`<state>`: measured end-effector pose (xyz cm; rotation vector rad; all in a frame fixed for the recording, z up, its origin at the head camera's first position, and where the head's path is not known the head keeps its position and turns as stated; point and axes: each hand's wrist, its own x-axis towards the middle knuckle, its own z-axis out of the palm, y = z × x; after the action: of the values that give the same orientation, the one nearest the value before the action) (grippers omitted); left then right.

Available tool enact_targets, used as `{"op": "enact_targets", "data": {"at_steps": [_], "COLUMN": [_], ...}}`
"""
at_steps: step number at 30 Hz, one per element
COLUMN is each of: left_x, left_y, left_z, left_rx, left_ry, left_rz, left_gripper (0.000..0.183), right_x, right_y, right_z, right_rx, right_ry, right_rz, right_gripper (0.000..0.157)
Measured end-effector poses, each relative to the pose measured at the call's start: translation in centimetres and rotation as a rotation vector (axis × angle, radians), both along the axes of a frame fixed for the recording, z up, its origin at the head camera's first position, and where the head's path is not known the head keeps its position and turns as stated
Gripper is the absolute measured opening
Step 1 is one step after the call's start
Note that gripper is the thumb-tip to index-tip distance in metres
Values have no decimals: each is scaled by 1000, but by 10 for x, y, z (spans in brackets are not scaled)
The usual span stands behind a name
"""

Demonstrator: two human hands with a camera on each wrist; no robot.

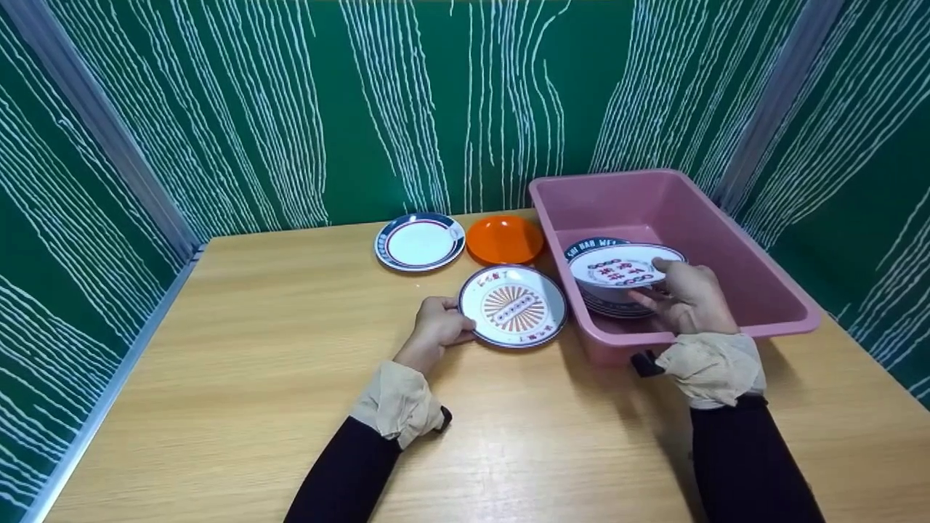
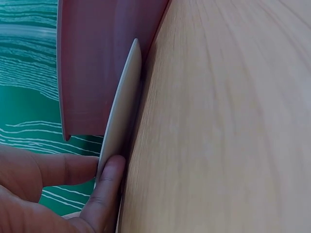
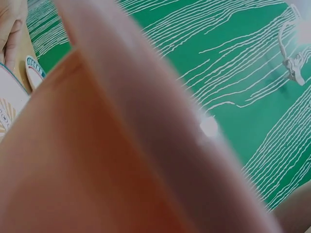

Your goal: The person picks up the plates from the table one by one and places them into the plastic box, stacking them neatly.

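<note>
My left hand (image 1: pixel 436 325) pinches the left edge of a white plate (image 1: pixel 516 305) with a sunburst print, thumb on top. In the left wrist view that plate (image 2: pixel 121 107) is seen edge-on, tilted close over the table, between thumb and fingers. Inside the pink basin (image 1: pixel 726 250), my right hand (image 1: pixel 694 294) grips the right edge of a white plate (image 1: pixel 617 265) with red characters, thumb on its face. Beneath it sits a stack of plates (image 1: pixel 617 309), partly hidden. The basin wall (image 3: pixel 97 160) blocks most of the right wrist view.
A white plate with a dark green rim (image 1: pixel 421 243) and an orange plate (image 1: pixel 505 240) lie side by side at the table's back. The wooden table (image 1: pixel 254 349) meets green walls (image 1: pixel 450 94) with white streaks behind and at both sides.
</note>
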<state>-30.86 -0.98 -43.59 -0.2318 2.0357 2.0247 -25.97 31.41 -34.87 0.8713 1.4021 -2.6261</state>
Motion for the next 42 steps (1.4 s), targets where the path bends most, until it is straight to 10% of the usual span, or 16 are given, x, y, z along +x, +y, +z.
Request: {"op": "enact_targets", "data": {"at_steps": [42], "left_x": [-2], "left_y": [1], "left_z": [-2], "left_rx": [16], "left_ry": [23], "left_rz": [9], "left_gripper": [48], "right_x": [0], "right_y": [8], "right_z": [1], "right_rx": [-311], "right_ry": [63], "right_rz": [-12], "right_gripper": [22]}}
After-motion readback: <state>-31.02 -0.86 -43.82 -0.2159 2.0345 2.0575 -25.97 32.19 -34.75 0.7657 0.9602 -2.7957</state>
